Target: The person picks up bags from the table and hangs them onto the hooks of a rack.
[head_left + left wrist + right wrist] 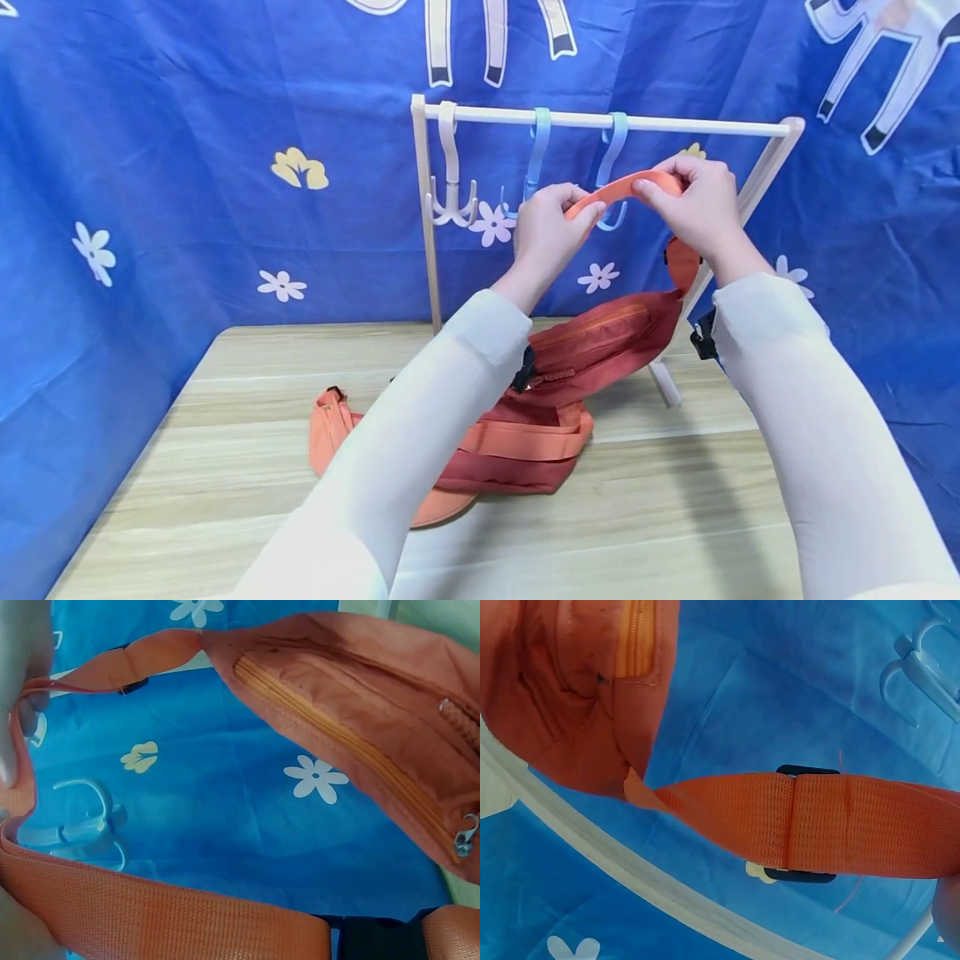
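Both hands hold up the orange webbing strap [621, 187] of a red waist bag [600, 337] in front of a rack. My left hand [549, 223] pinches the strap between thumb and fingers, while my right hand [699, 198] grips it a short way to the right. Below them the bag hangs tilted, its right end higher; the left wrist view shows its orange zipper [337, 746] and a black buckle [382, 937] on the strap. A black slider [801, 876] sits on the strap in the right wrist view.
A white hook [452, 187] and two blue hooks [538, 150] hang from the rack's bar [697, 127]. Under the hanging bag, another red bag [517, 467] with an orange band lies on the wooden table [247, 392]. An orange brim [444, 506] pokes out beside it, partly behind the left sleeve.
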`<state>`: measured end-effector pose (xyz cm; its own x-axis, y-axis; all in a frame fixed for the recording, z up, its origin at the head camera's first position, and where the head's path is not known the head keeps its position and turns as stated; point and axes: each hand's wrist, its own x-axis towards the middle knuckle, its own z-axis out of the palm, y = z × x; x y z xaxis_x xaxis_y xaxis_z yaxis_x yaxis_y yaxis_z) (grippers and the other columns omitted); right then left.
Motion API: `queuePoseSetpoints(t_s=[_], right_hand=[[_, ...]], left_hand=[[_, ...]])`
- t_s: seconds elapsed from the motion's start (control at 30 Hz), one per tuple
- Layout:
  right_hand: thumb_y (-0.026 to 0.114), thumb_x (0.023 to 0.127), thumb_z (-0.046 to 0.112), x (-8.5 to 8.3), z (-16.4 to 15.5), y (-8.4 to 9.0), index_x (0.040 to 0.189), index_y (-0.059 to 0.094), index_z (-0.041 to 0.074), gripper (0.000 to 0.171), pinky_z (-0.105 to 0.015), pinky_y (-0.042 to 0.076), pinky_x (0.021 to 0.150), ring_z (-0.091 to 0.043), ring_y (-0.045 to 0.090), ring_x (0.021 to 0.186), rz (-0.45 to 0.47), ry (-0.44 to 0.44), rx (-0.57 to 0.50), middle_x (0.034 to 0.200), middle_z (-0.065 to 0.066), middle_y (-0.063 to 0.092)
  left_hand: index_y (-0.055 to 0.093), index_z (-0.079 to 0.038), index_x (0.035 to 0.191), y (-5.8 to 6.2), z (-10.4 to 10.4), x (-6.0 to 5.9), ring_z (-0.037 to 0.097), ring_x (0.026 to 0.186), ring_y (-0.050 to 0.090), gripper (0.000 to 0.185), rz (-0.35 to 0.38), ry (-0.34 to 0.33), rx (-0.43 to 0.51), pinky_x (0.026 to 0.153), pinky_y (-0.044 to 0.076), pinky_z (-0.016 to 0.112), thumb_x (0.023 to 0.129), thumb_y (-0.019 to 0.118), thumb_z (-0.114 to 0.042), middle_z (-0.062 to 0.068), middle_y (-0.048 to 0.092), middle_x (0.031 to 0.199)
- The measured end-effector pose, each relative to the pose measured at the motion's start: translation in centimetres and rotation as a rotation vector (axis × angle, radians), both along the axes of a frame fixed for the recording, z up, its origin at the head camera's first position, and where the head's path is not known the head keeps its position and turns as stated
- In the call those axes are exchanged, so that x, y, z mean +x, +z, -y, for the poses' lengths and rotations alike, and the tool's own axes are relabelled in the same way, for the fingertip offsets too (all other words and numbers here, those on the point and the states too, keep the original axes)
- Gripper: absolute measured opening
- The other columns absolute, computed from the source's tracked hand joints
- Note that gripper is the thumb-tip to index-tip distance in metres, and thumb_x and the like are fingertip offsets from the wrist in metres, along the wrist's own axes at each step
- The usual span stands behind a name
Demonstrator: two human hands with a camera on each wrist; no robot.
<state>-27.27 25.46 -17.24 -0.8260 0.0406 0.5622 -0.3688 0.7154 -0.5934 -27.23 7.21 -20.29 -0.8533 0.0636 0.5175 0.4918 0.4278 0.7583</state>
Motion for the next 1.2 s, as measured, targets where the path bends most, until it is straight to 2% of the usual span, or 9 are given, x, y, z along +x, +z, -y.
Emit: queuePoseSetpoints(t_s=[0.17, 0.43, 0.7, 1.2], right_hand=[[0.06, 0.074, 0.047, -0.4, 0.3, 0.2, 0.098, 0.063, 0.012, 0.042, -0.029, 0.036, 0.055, -0.016, 0.043, 0.07, 0.04, -0.042, -0.005, 0.082, -0.005, 0.056], [0.055, 0.075, 0.051, -1.1, 0.9, 0.0, 0.103, 0.061, 0.013, 0.047, -0.028, 0.039, 0.058, -0.016, 0.043, 0.076, 0.122, -0.1, 0.02, 0.087, -0.003, 0.054], [0.053, 0.076, 0.052, -1.3, 1.1, -0.4, 0.104, 0.06, 0.014, 0.047, -0.028, 0.04, 0.059, -0.018, 0.045, 0.077, 0.196, -0.137, 0.02, 0.088, -0.004, 0.055], [0.051, 0.078, 0.052, -1.7, 0.5, -2.3, 0.104, 0.058, 0.014, 0.047, -0.028, 0.041, 0.063, -0.019, 0.045, 0.08, 0.273, -0.172, -0.006, 0.091, -0.005, 0.053]], left_hand=[[0.065, -0.019, 0.084, -0.1, -0.5, -0.3, 0.009, 0.063, 0.049, 0.02, -0.004, 0.028, -0.006, 0.053, 0.039, 0.023, 0.077, 0.061, -0.037, -0.006, 0.055, 0.068], [0.065, -0.018, 0.088, -0.2, -0.8, -0.6, 0.009, 0.065, 0.05, 0.022, 0.066, 0.051, -0.005, 0.055, 0.04, 0.024, 0.078, 0.061, -0.037, -0.006, 0.057, 0.07], [0.066, -0.021, 0.094, -0.7, -1.0, -0.9, 0.009, 0.07, 0.05, 0.02, 0.12, 0.025, -0.027, 0.06, 0.04, 0.024, 0.08, 0.059, -0.034, -0.007, 0.058, 0.074], [0.063, -0.018, 0.104, -1.8, -1.5, -1.4, 0.007, 0.075, 0.052, 0.023, 0.117, 0.005, -0.057, 0.063, 0.041, 0.019, 0.083, 0.058, -0.025, -0.006, 0.062, 0.085]])
